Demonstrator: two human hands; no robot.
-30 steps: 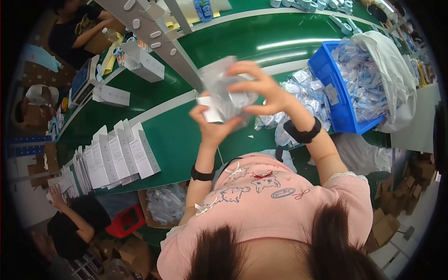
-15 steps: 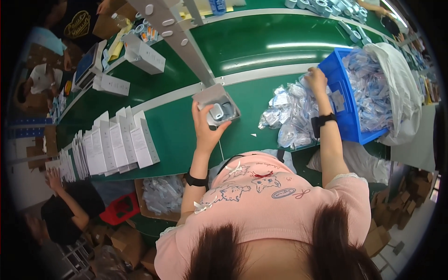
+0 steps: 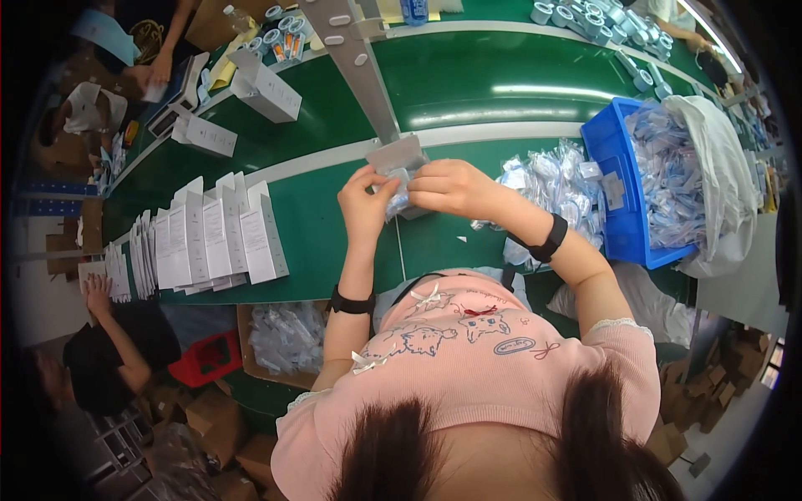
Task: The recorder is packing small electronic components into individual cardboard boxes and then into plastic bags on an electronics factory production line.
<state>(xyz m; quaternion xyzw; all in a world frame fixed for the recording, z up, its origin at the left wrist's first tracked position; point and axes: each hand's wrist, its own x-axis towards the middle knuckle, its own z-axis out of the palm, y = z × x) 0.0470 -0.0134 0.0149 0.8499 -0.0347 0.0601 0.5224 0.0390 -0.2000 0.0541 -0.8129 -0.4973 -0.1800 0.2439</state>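
Across our green desk (image 3: pixel 317 230), a blue crate (image 3: pixel 625 225) sat toward three o'clock. At twelve was our open, pale grey box (image 3: pixel 413 213), its flap (image 3: pixel 396 151) raised. There the fingers of our left hand (image 3: pixel 362 206) pinched a crinkled, clear, bluish bag (image 3: pixel 397 203); whether our right hand's (image 3: pixel 455 189) narrowed fingers gripped it, we couldn't tell.

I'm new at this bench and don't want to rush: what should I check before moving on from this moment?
1. Small box open: ok, its flap stands up.
2. Left hand on the clear packet: ok, thumb and fingers pinch it.
3. Right hand grip: cannot tell, its fingertips' contact is hidden.
4. Packet fully inside the box: cannot tell, the hands cover much of it.
5. Spare packets at hand: ok, a pile lies beside the blue bin.
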